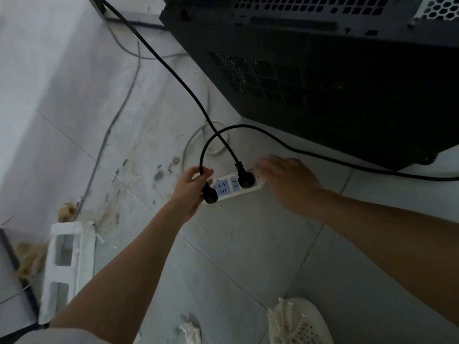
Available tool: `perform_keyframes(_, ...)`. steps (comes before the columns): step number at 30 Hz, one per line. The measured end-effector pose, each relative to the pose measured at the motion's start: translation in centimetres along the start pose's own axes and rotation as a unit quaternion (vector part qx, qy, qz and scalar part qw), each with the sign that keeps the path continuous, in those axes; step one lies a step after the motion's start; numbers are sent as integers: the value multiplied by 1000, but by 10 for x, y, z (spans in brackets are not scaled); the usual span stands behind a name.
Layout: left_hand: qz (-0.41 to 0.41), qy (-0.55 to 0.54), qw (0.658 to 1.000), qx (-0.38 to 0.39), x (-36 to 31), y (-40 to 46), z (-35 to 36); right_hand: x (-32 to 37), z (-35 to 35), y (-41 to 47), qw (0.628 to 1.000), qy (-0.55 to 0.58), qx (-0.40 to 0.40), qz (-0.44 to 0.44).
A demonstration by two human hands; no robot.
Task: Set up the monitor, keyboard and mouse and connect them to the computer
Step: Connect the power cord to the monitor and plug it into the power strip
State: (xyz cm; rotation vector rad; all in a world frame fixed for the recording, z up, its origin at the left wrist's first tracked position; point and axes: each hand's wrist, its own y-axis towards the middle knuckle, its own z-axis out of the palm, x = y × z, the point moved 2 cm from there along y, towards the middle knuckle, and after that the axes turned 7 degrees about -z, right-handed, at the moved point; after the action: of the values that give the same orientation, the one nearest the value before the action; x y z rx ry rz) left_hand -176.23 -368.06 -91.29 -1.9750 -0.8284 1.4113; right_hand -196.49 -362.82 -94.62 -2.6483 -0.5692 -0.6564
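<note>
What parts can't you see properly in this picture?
- Head view: the left end of the power strip is hidden behind the left hand and its black plug.
- The computer case is cut off by the top and right edges.
- The right hand is motion-blurred, so its fingers are unclear.

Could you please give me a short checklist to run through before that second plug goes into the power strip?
1. Left hand grips the loose plug: ok.
2. Free socket on the power strip: ok, next to the seated plug.
3. Right hand steadying the strip: not ok, hovering open.
4. Prongs lined up with the socket: cannot tell.
5. Strip switched on: cannot tell.
</note>
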Motion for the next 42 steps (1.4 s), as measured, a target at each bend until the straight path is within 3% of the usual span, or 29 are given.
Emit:
perform_keyframes(3,33,46,998,-12,3,7,6,10,7,6,994,-38,69,-71)
perform_keyframes(8,75,148,986,-31,1,15,10,16,15,16,989,6,140,-34)
perform_keyframes(15,43,141,988,-52,-4,24,2,15,19,21,990,40,136,-23)
perform_keyframes(27,2,149,989,-25,-3,28,8,14,22,19,991,49,118,-27)
perform_keyframes(35,49,194,979,-38,-1,26,9,13,23,19,992,52,115,-24)
perform_keyframes(42,32,217,974,-62,-2,28,-3,12,26,19,992,58,111,-21)
